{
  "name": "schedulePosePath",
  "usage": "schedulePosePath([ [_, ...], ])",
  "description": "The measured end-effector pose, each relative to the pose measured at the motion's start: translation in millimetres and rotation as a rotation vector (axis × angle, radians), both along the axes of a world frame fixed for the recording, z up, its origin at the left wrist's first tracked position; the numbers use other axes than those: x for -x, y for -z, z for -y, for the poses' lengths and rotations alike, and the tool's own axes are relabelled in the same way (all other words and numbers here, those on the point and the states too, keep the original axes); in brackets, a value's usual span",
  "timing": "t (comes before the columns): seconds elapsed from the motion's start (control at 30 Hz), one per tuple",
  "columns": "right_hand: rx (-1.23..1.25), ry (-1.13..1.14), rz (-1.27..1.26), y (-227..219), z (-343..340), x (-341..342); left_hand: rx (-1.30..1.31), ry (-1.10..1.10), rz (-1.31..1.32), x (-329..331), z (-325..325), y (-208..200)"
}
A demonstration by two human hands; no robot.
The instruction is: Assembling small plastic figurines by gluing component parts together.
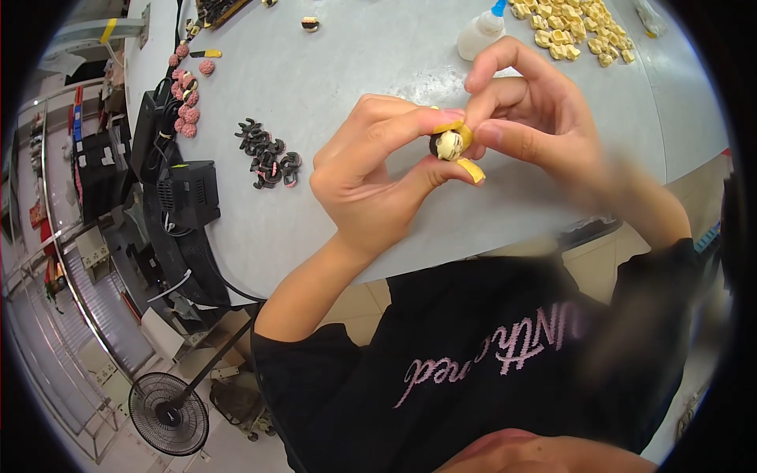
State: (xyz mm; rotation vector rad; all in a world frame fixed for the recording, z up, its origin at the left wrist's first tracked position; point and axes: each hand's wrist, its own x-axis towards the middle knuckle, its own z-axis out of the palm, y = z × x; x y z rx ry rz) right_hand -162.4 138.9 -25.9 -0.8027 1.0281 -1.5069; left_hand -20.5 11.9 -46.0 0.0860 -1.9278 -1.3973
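Observation:
A small rounded cream-and-black figurine part [449, 145] is pinched between the thumb and index finger of my left hand [367, 169], above the table's near edge. Yellow coverings wrap the tips of those two fingers. From the other side, my right hand [532, 118] closes its thumb and fingertips on a small yellow piece [467, 136], which sits against the cream part. Whether the two pieces are joined cannot be made out. The fingers hide part of both.
Black curved pieces [268, 154] lie left of my hands on the grey table [339, 67]. Pink bumpy balls [188, 110] and a yellow-and-black knife [206, 54] are farther left. A blue-capped bottle [479, 35] and many yellow pieces [564, 27] are at the far right. A black box [188, 195] borders the left edge.

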Motion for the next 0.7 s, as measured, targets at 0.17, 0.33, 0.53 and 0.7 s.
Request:
schedulePosePath([
  [0.17,0.009,-0.02,0.025,-2.8,0.8,-1.7,0.036,-0.015,-0.043,1.7,3.1,3.5],
  [0.33,0.103,-0.023,-0.157,-0.7,-0.4,-2.6,0.12,-0.053,-0.111,2.7,2.2,3.2],
  [0.53,0.21,0.004,-0.462,1.1,-0.3,-2.8,0.25,-0.104,-0.128,1.9,3.6,5.4],
  [0.7,0.175,-0.048,-0.47,-0.7,0.1,-2.9,0.354,-0.127,-0.113,2.5,5.4,5.5],
])
